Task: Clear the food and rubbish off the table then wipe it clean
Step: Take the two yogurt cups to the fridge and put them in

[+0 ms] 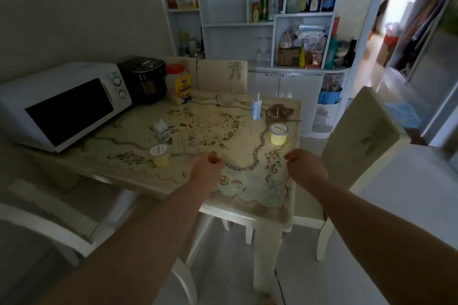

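The table has a floral cloth strewn with dark crumbs in the middle. Two yellow cups with white lids stand on it, one near left and one at the right. A small white carton lies left of centre and a blue-white drink carton with a straw stands farther back. A glass bowl holds brown scraps. My left hand hovers over the near edge with fingers curled and nothing in it. My right hand does the same, just below the right cup.
A white microwave, a black appliance and a red-lidded jar fill the table's left and back. An empty glass stands behind the crumbs. Chairs stand at the right, back and near left. Shelving lines the far wall.
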### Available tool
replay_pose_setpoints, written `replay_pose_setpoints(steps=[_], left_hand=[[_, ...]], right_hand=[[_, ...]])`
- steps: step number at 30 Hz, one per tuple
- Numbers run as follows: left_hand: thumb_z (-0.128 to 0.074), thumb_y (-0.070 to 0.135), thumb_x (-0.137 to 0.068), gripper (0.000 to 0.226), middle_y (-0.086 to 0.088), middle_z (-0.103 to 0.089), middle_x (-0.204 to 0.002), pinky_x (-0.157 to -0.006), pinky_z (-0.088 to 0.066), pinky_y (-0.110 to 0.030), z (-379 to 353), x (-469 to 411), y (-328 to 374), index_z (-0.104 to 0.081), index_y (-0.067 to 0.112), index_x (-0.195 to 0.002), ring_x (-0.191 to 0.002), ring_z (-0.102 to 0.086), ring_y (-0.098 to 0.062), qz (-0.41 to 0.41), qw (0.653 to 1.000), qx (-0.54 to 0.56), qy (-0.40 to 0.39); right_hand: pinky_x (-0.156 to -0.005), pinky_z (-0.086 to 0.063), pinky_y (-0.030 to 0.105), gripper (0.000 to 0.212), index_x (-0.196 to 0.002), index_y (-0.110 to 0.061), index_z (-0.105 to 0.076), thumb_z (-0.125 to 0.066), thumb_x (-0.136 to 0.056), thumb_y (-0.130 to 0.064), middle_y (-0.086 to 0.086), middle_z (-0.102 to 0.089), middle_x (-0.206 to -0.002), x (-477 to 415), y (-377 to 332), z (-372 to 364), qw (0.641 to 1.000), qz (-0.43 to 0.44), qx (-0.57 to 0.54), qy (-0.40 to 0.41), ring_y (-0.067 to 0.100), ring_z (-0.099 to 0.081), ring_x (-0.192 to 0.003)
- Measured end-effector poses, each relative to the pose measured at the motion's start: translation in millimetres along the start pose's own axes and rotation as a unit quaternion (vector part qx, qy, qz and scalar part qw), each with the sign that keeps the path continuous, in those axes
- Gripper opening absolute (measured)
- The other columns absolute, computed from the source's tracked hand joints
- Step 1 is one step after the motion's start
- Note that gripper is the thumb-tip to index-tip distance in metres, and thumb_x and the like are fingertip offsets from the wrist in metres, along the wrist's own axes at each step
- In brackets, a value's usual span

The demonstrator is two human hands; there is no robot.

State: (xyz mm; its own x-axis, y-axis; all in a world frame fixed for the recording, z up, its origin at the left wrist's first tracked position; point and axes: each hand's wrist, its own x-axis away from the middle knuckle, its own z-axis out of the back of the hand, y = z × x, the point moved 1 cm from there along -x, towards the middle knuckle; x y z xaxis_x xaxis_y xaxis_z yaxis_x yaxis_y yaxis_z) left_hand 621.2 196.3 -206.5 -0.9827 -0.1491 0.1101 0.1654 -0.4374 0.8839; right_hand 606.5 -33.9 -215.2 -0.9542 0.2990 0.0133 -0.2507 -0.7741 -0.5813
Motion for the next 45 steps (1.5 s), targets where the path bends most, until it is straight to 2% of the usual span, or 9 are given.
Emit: replay_pose_setpoints(steps=[5,10,14,22,26,29,34,37,45], left_hand=[[-0.061,0.017,-0.089,0.006,-0.003,-0.062,-0.079,-0.061,-0.051,-0.03,-38,-74,27,-0.059,0.019,-0.083,-0.066,-0.055,-0.015,-0.008,0.997,-0.07,0.019],[-0.062,0.01,-0.089,0.006,0.001,-0.055,-0.072,-0.042,-0.04,-0.011,-88,-136,57,-0.058,0.012,-0.085,-0.059,-0.048,-0.009,-0.014,0.999,-0.05,0.001],[-0.065,0.011,-0.087,0.01,-0.001,-0.057,-0.068,-0.052,-0.043,-0.023,-121,-168,54,-0.059,0.012,-0.079,-0.058,-0.05,-0.015,0.005,0.999,-0.04,-0.019],[-0.067,0.009,-0.086,0.011,-0.003,-0.058,-0.07,-0.058,-0.044,-0.026,-146,-214,32,-0.06,0.012,-0.078,-0.065,-0.052,-0.018,0.067,0.997,-0.006,-0.033],[-0.067,0.01,-0.086,0.009,-0.002,-0.058,-0.071,-0.058,-0.043,-0.025,-148,-224,21,-0.061,0.012,-0.08,-0.065,-0.052,-0.018,0.078,0.996,-0.005,-0.031],[-0.069,0.013,-0.085,0.011,-0.004,-0.062,-0.074,-0.064,-0.048,-0.031,-147,-231,12,-0.061,0.015,-0.078,-0.069,-0.055,-0.02,0.086,0.996,-0.018,-0.022],[-0.07,0.017,-0.083,0.012,-0.003,-0.066,-0.075,-0.068,-0.056,-0.038,-142,-238,1,-0.062,0.021,-0.074,-0.07,-0.059,-0.021,0.095,0.995,-0.041,-0.001],[-0.068,0.017,-0.085,0.014,-0.001,-0.065,-0.074,-0.067,-0.055,-0.035,-138,-238,-4,-0.06,0.022,-0.075,-0.066,-0.058,-0.017,0.102,0.994,-0.046,-0.001],[-0.068,0.016,-0.084,0.014,0.001,-0.064,-0.072,-0.063,-0.051,-0.034,-122,-229,-17,-0.061,0.023,-0.074,-0.065,-0.057,-0.017,0.095,0.994,-0.044,0.022]], right_hand=[[-0.092,-0.048,0.034,0.039,-0.123,-0.023,-0.059,-0.047,-0.087,-0.015,0.005,-0.062,-0.122,-92,10,0,0.999,-0.034,-0.037,-0.003,0.026,-0.058,-0.11],[-0.088,-0.044,0.031,0.045,-0.13,-0.016,-0.049,-0.061,-0.086,-0.023,0.008,-0.06,-0.123,-175,34,-12,0.997,-0.051,-0.048,-0.035,0.026,-0.057,-0.112],[-0.095,-0.042,0.035,0.06,-0.132,-0.009,-0.047,-0.07,-0.079,-0.023,0.012,-0.055,-0.13,-223,42,-29,0.996,-0.042,-0.057,-0.052,0.029,-0.052,-0.119],[-0.089,-0.049,0.044,0.08,-0.123,-0.008,-0.049,-0.086,-0.056,-0.031,0.014,-0.056,-0.119,-276,52,-64,0.993,-0.065,-0.078,-0.065,0.032,-0.055,-0.11],[-0.099,-0.043,0.045,0.099,-0.138,-0.01,-0.036,-0.087,-0.057,-0.033,0.013,-0.044,-0.133,-296,52,-74,0.992,-0.08,-0.067,-0.066,0.033,-0.046,-0.124],[-0.105,-0.036,0.043,0.108,-0.145,-0.01,-0.025,-0.088,-0.059,-0.03,0.012,-0.036,-0.142,-307,54,-83,0.992,-0.08,-0.076,-0.062,0.03,-0.038,-0.131],[-0.103,-0.039,0.042,0.104,-0.14,-0.009,-0.031,-0.089,-0.055,-0.027,0.013,-0.042,-0.134,-320,57,-96,0.992,-0.08,-0.083,-0.058,0.03,-0.043,-0.126],[-0.098,-0.045,0.047,0.104,-0.137,-0.009,-0.035,-0.09,-0.052,-0.029,0.012,-0.043,-0.13,-323,58,-101,0.989,-0.092,-0.102,-0.05,0.03,-0.048,-0.121],[-0.087,-0.054,0.044,0.103,-0.129,-0.013,-0.046,-0.088,-0.038,-0.037,0.008,-0.051,-0.121,-317,60,-106,0.985,-0.097,-0.137,-0.023,0.026,-0.058,-0.106]])
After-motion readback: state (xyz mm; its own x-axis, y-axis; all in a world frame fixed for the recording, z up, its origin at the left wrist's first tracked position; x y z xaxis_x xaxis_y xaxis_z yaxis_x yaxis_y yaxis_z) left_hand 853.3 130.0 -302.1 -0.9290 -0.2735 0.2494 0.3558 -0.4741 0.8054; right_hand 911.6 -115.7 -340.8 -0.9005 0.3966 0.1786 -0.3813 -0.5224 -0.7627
